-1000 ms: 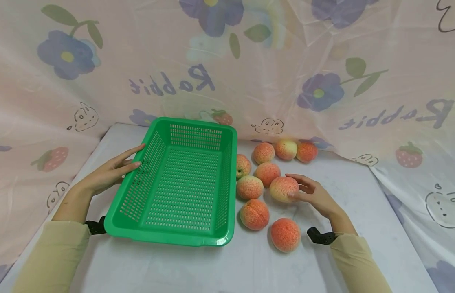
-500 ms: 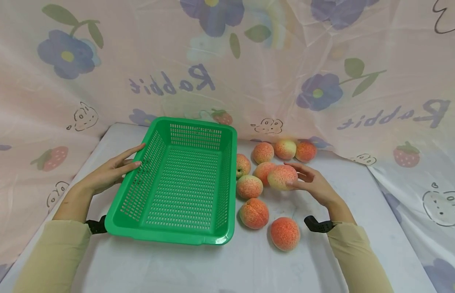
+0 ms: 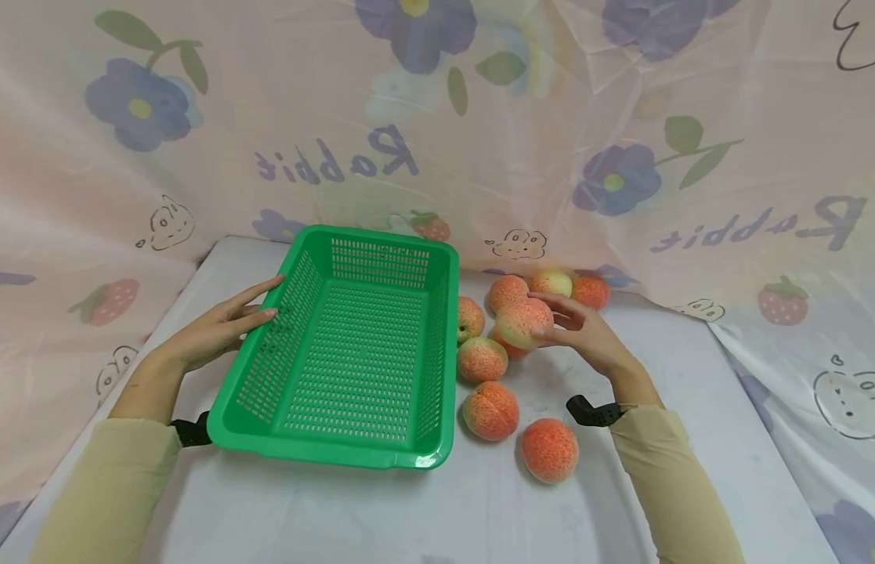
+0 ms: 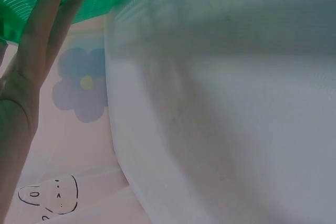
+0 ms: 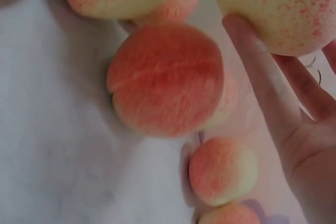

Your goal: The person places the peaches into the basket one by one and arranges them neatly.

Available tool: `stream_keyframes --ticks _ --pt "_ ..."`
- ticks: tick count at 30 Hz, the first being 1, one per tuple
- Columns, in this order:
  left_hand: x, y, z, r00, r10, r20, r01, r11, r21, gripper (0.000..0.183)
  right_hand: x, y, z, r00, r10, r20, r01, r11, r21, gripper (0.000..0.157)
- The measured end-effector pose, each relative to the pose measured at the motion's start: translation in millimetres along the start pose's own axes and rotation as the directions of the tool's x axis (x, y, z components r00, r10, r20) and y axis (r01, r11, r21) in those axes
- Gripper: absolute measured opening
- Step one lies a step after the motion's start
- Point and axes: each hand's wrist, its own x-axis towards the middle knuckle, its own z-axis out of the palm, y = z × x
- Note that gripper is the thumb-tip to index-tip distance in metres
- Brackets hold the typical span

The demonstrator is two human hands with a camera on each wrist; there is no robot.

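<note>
My right hand (image 3: 585, 337) grips a pink-and-cream peach (image 3: 524, 322) between thumb and fingers. This peach is above another peach (image 3: 508, 345), mostly hidden behind it. In the right wrist view the held peach (image 5: 281, 9) fills the upper right corner, fingers against its side. To the left stands a green plastic basket (image 3: 447, 368) with slotted walls and nothing inside. My left hand (image 3: 215, 333) holds the basket's left rim, the thumb and one finger showing at the edge. The left wrist view shows long fingers (image 4: 42, 30) against the green mesh; the other fingers are partly hidden.
Several more peaches lie right of the basket: a near one (image 3: 550, 450), one (image 3: 491, 410) and one (image 3: 482, 359) by its wall, and a back row ending in a red one (image 3: 591, 291). A printed cloth (image 3: 479, 180) hangs behind the white table (image 3: 324, 509).
My right hand has lifted its peach and carried it left and back, over the neighbouring peach. My left hand keeps its place on the basket rim.
</note>
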Motion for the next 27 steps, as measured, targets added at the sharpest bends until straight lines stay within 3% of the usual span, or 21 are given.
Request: stream_keyframes --ticks 8,27 --pt "0.4 -0.7 -1.2 1.0 -0.025 0.0 0.025 1.0 0.006 0.064 19 -13 9.4 1.0 -0.002 0.004 0.002 1.0 -0.011 0.056" --pt "0.4 -0.6 -0.7 1.0 -0.013 0.007 0.013 1.0 -0.029 0.064 70 -49 36.0 1.0 0.012 0.024 -0.012 1.0 0.001 0.056"
